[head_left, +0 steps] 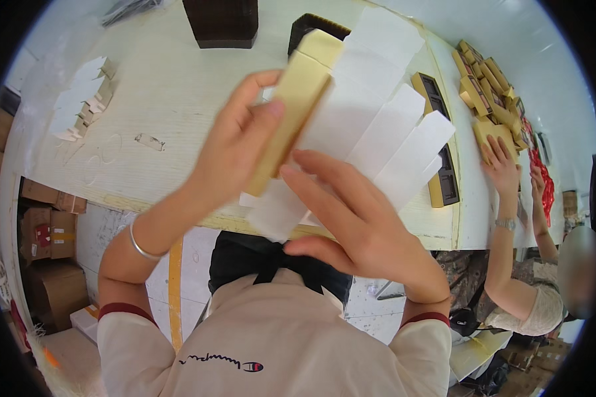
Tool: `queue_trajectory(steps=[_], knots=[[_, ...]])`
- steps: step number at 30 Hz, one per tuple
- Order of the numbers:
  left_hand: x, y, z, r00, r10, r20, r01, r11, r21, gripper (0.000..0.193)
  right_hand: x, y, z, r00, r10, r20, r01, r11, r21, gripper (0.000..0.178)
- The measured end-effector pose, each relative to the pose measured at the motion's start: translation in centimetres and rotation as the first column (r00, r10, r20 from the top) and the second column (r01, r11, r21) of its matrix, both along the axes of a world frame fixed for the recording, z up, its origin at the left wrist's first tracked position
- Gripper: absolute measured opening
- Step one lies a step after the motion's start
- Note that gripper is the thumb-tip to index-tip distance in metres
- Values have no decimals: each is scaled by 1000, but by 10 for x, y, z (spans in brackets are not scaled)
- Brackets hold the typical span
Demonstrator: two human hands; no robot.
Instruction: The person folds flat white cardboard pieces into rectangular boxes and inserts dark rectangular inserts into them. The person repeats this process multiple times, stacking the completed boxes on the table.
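Note:
A long gold cardboard box [293, 109] is held tilted over the table, its end flap standing up at the far end. My left hand [235, 135] is closed around its left side, thumb on top. Close against the box's lower right side are the fingertips of my right hand [357, 215]; its fingers are stretched and apart, the thumb away from the box. Whether those fingertips touch the box I cannot tell. Under and beside the box lie white flat unfolded cartons [384, 129], partly hidden by my hands.
Dark brown stacked trays [220, 23] and a black tray [316, 28] stand at the back. Right of the cartons lies a gold box with a black insert [449, 173]. White folded pieces [85, 102] lie left. A co-worker's hands [503, 162] rest near piled gold boxes [489, 83].

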State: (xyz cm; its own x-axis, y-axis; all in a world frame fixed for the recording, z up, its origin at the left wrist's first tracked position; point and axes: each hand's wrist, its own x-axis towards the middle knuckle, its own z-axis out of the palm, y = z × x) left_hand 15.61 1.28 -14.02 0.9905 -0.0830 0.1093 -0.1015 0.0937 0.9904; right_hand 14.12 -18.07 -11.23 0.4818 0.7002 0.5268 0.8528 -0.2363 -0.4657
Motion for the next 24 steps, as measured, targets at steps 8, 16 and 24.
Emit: queue_trajectory(steps=[8, 16, 24], knots=[[49, 21, 10, 950, -296, -100, 311, 873, 375, 30, 0, -51, -10, 780, 6, 625, 174, 958, -226, 39], [36, -6, 15, 768, -440, 466, -238, 480, 845, 26, 35, -30, -43, 964, -199, -174, 149, 953, -263, 20], [-25, 2, -11, 797, -484, 360, -175, 386, 906, 29, 54, -9, -36, 795, -300, -527, 124, 931, -343, 13]])
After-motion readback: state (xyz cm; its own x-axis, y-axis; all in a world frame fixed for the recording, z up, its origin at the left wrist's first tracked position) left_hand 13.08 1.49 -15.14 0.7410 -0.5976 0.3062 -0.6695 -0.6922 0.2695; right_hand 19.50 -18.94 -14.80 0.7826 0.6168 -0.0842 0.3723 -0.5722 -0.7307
